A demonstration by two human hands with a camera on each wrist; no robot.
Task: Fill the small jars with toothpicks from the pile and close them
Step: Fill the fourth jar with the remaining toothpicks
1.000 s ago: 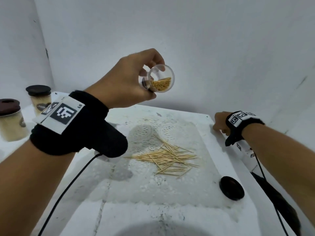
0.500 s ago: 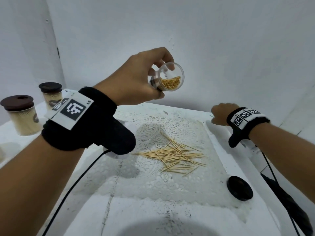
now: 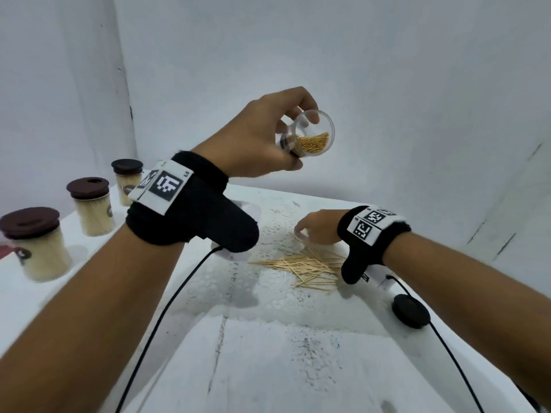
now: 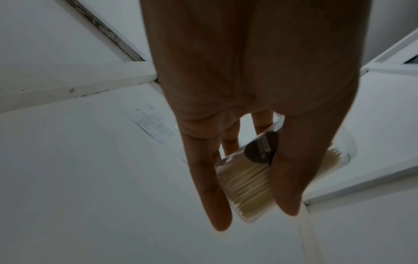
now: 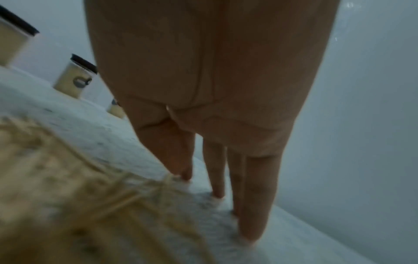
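Jar (image 3: 311, 134), part-filled with toothpicks (image 3: 313, 142), tilted in left hand (image 3: 256, 141) grip.

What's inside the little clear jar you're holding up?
The jar, held by the left hand, has toothpicks lying along its lower side. The upper part looks empty. Fingers hide its bottom end.

Toothpick pile (image 5: 68, 187) blurred; nearest jar (image 3: 35, 242) cut off by edge.
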